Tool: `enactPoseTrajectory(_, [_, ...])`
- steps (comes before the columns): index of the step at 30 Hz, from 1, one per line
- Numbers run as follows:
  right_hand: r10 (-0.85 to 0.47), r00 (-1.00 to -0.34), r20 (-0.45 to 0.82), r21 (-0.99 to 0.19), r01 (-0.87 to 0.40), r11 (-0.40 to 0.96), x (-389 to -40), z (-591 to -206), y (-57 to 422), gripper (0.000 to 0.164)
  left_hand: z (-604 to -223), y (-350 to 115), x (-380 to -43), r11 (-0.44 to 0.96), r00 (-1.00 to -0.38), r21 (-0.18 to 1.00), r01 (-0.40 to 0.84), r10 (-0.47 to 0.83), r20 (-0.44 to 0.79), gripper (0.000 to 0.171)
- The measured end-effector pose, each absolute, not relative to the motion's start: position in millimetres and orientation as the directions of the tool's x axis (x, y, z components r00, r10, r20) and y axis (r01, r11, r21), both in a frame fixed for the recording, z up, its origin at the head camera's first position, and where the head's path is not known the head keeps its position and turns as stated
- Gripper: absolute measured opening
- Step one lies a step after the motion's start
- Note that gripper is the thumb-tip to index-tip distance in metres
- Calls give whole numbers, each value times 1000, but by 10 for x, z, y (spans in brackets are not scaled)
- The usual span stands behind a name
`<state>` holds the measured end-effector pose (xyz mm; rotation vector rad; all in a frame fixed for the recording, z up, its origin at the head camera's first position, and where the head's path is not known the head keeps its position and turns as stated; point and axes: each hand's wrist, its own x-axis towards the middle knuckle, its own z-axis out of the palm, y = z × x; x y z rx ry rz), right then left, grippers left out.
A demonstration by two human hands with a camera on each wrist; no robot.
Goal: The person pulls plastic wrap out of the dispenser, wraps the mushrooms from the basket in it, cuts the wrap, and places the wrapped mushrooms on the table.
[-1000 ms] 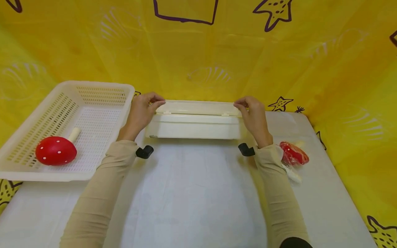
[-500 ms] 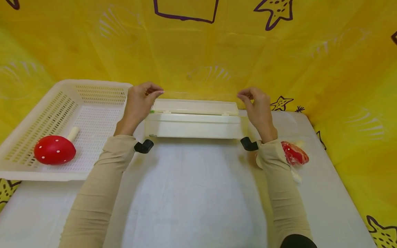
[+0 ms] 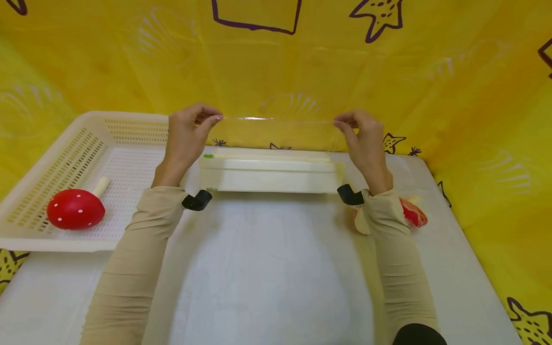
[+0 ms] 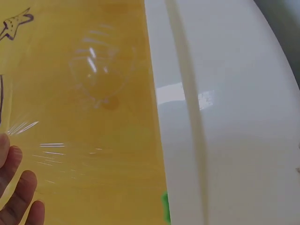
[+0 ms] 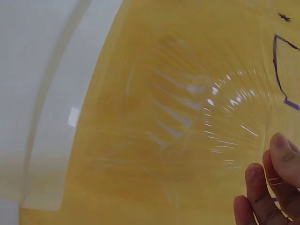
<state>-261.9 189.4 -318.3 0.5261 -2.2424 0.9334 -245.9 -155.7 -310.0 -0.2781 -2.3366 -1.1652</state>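
A sheet of clear plastic wrap (image 3: 276, 132) is stretched upright between both hands, above a long white wrap dispenser (image 3: 271, 177) at the table's back. My left hand (image 3: 185, 136) pinches the film's upper left corner between thumb and fingers. At the upper right corner, my right hand (image 3: 364, 143) pinches it the same way. In the left wrist view the film (image 4: 89, 154) shows glints beside the fingers; in the right wrist view creases fan out across the film (image 5: 234, 108). A small green piece (image 3: 209, 155) sits at the dispenser's left end.
On the left stands a white plastic basket (image 3: 142, 179) holding a red white-dotted toy mushroom (image 3: 75, 209). A red item in clear film (image 3: 414, 213) lies by the right sleeve, partly hidden, near a pale rounded object (image 3: 361, 223). A yellow cloth (image 3: 276, 57) hangs behind the white-covered table (image 3: 276, 268).
Both hands have risen from the dispenser's rear edge and spread slightly apart, drawing out more film. The dispenser's back part, earlier raised, now lies lower. The basket and mushroom have stayed put.
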Motion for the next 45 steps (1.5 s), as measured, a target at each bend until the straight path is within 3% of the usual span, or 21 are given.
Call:
enactPoseTrajectory(18, [-99, -661, 744, -450, -606, 656, -2580, -2960, 1861, 21, -2945, -1533, -2457, 608, -780, 655, 448, -92, 619, 16])
enactPoseTrajectory(28, [-88, -652, 753, -446, -605, 660, -2579, -2904, 1889, 21, -2854, -1497, -2433, 534, -792, 710, 459, -116, 599, 15])
enactPoseTrajectory(45, [-44, -653, 756, -456, -574, 680, -2591, -2724, 1877, 24, -2774, -1471, -2395, 548, -762, 687, 477, -132, 634, 22])
